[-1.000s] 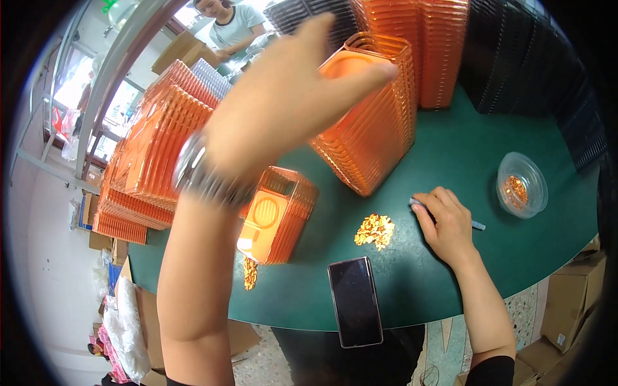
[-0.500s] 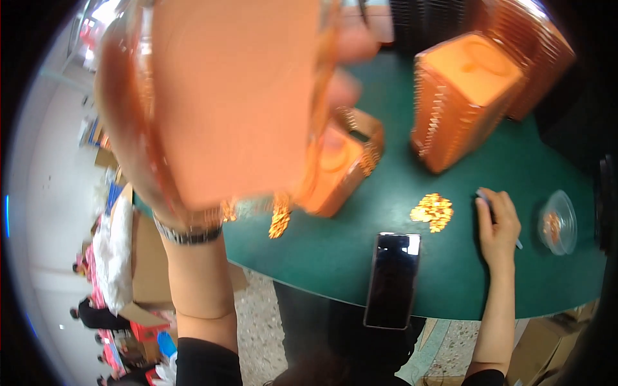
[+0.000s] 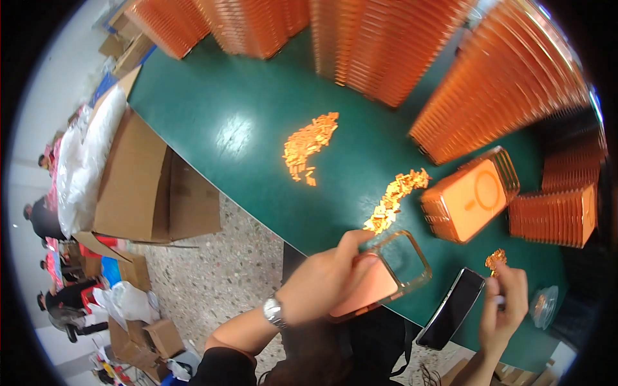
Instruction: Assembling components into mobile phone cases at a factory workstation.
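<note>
Left hand [image 3: 322, 286] pinching orange phone case [image 3: 372, 289] over near table edge [image 3: 267, 223]. Right hand [image 3: 505, 309] fingers bunched, grip unclear, by small gold bits [image 3: 495, 259]. Phone [image 3: 452, 310] between hands; case stack [image 3: 468, 196] beyond.

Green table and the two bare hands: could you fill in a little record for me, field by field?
Left hand: holds orange phone case
Right hand: near small gold pile; grip unclear
Phone: dark screen, between the hands
Larger piles: two, of small orange-gold pieces
Tub: clear, right of right hand
Stacks: several, of orange cases, on the table
</note>
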Demonstrator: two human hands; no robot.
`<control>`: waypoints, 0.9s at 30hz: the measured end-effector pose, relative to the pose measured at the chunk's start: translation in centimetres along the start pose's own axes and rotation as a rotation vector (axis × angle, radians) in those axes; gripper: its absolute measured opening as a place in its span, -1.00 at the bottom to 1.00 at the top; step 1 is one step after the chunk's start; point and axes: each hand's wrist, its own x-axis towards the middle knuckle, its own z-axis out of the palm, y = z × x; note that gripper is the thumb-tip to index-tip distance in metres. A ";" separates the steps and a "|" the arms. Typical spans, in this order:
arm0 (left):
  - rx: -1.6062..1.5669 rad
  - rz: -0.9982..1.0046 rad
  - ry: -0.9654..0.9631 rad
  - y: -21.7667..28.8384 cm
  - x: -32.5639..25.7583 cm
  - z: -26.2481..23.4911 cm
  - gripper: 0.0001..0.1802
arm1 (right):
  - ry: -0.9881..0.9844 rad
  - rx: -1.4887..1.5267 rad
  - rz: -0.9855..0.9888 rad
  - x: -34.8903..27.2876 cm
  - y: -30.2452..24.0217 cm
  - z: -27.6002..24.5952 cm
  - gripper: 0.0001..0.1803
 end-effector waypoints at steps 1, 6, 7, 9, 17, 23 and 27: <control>0.027 0.019 -0.006 -0.5 0.0 0.3 -0.67 | -0.110 0.105 -0.026 2.0 -3.0 0.6 -0.68; 0.169 0.231 -0.030 -2.3 -0.4 0.7 -0.74 | -0.525 0.333 -0.143 10.4 -12.8 9.1 -0.81; 0.200 0.252 -0.015 -2.1 -0.7 1.0 -0.76 | -0.504 0.284 -0.191 11.8 -12.7 12.1 -0.82; 0.262 0.266 -0.005 -1.1 -0.6 1.0 -0.82 | -0.454 0.204 -0.214 14.0 -11.9 17.1 -0.84; 0.185 0.313 -0.006 -2.0 -0.4 1.2 -0.81 | -0.456 0.179 -0.138 16.0 -12.7 20.5 -0.83; 0.183 0.271 -0.112 -2.0 -0.5 0.7 -0.75 | -0.462 0.071 -0.245 16.3 -13.1 20.6 -0.86; 0.159 0.276 -0.082 -2.2 -0.7 0.7 -0.69 | -0.457 0.066 -0.329 16.3 -12.8 20.9 -0.86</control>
